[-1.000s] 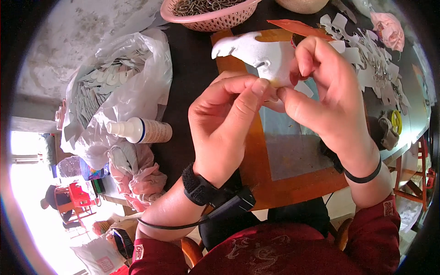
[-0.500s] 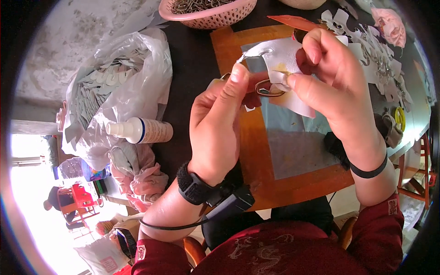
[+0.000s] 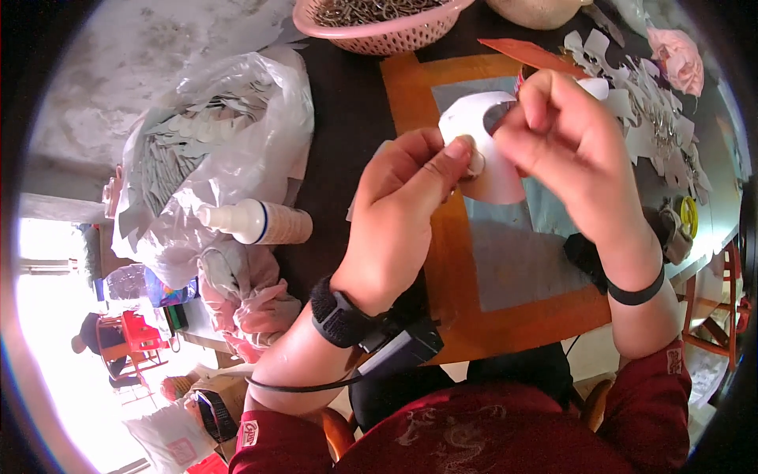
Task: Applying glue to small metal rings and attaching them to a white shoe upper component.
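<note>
Over the table I hold a white cut piece of leather-like sheet, bent into a curve, between my two hands. My left hand pinches its near-left side between thumb and fingers. A small metal ring shows beside that thumb, its far part hidden by the piece and the fingers. At the right edge of the same piece, my right hand is closed, thumb against curled fingers, slightly blurred. Below both hands lies a greyish translucent sheet on an orange-brown board.
A pink basket of metal rings stands at the far edge. On the left are a plastic bag of white cut pieces, a white bottle lying down and a crumpled cloth. Several white pieces with metal rings lie at the far right.
The white piece has been turned and folded over into a smooth curve. My left hand has moved right onto it, near the ring. My right hand's grip has shifted to its upper right edge.
</note>
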The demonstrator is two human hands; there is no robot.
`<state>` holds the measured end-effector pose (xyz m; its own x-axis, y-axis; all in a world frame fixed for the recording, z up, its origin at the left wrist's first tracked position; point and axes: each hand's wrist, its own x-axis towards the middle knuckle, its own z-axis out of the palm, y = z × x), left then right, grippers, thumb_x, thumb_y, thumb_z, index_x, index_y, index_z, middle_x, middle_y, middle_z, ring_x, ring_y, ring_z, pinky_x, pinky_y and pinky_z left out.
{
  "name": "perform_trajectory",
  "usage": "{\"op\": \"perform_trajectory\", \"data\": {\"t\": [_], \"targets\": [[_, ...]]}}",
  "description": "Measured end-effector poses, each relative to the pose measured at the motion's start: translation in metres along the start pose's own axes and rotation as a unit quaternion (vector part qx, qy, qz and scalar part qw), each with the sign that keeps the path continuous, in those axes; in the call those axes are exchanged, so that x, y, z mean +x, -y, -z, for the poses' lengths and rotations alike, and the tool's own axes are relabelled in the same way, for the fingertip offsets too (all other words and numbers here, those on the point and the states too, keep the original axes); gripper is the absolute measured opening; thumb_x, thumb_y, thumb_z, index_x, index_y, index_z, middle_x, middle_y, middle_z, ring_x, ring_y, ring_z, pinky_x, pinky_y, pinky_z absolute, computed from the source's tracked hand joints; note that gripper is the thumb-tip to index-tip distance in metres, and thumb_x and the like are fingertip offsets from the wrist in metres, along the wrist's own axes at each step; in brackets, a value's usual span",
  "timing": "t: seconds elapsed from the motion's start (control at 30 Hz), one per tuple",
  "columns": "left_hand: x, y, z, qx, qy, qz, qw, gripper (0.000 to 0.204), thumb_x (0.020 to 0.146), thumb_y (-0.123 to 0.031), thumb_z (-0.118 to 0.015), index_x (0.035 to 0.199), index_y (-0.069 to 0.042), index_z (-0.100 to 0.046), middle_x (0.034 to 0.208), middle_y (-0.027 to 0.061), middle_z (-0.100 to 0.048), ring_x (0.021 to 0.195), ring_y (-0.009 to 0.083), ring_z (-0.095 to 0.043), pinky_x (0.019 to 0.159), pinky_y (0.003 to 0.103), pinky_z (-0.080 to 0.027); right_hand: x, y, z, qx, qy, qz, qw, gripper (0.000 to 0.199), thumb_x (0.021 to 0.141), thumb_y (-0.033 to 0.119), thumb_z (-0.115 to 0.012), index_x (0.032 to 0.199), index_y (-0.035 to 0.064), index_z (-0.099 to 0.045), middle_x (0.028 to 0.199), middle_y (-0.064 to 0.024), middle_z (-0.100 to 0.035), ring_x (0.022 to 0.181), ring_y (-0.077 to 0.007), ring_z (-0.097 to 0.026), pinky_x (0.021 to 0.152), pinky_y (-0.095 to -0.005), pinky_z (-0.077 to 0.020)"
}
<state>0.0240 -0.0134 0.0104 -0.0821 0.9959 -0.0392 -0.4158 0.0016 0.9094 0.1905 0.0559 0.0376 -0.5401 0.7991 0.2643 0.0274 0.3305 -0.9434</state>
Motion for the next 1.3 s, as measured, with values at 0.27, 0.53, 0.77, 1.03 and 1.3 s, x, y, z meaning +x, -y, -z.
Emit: {"op": "perform_trajectory", "data": {"t": [0.27, 0.53, 0.77, 1.03, 1.3], "targets": [[0.001, -0.006, 0.001, -0.073, 0.021, -0.045, 0.996, 0.007, 0.093, -0.01, -0.059, 0.092, -0.003, -0.058, 0.089, 0.0017, -0.064, 0.084, 0.0078, -0.058, 0.079, 0.023, -0.045, -0.004, 0.003, -0.008, -0.151, 0.019, 0.059, 0.987, 0.019, 0.091, 0.014, -0.063, 0.095, -0.002, -0.054, 0.085, 0.0018, -0.055, 0.076, -0.0032, -0.047, 0.065, -0.0188, -0.0389], [0.004, -0.003, 0.006, -0.078, 0.035, 0.013, 0.996, 0.014, 0.094, -0.018, -0.059, 0.091, -0.005, -0.06, 0.091, 0.0023, -0.064, 0.082, 0.009, -0.057, 0.076, 0.024, -0.044, -0.005, 0.002, 0.001, 0.004, 0.051, -0.046, 0.998, 0.015, 0.091, 0.009, -0.06, 0.097, -0.003, -0.055, 0.086, 0.0028, -0.05, 0.077, -0.0028, -0.045, 0.065, -0.0189, -0.0385], [0.006, -0.008, 0.01, -0.057, 0.028, 0.015, 0.998, 0.047, 0.095, -0.048, -0.051, 0.091, -0.004, -0.063, 0.086, 0.0028, -0.063, 0.075, 0.0095, -0.05, 0.071, 0.024, -0.038, -0.007, 0.001, -0.001, 0.021, 0.031, -0.033, 0.999, 0.014, 0.091, 0.008, -0.059, 0.099, -0.0034, -0.056, 0.089, 0.0026, -0.05, 0.078, -0.0029, -0.044, 0.065, -0.0185, -0.0368], [0.008, -0.008, 0.009, 0.007, -0.005, 0.024, 1.0, 0.018, 0.088, -0.02, -0.069, 0.086, -0.003, -0.066, 0.084, -0.0001, -0.066, 0.074, 0.0053, -0.055, 0.068, 0.02, -0.041, -0.011, -0.004, -0.002, -0.112, -0.039, 0.021, 0.993, 0.018, 0.094, 0.013, -0.058, 0.099, -0.0046, -0.058, 0.083, 0.0014, -0.056, 0.08, -0.0043, -0.052, 0.072, -0.0186, -0.0425], [0.008, -0.005, 0.007, -0.048, -0.04, 0.002, 0.998, 0.019, 0.089, -0.022, -0.068, 0.082, -0.004, -0.068, 0.075, -0.0023, -0.062, 0.066, 0.0048, -0.049, 0.062, 0.02, -0.039, -0.001, 0.003, -0.001, 0.067, 0.029, -0.027, 0.997, 0.036, 0.085, 0.012, -0.066, 0.114, 0.0001, -0.048, 0.099, -0.0042, -0.059, 0.086, -0.0087, -0.057, 0.075, -0.0201, -0.0454]]}}
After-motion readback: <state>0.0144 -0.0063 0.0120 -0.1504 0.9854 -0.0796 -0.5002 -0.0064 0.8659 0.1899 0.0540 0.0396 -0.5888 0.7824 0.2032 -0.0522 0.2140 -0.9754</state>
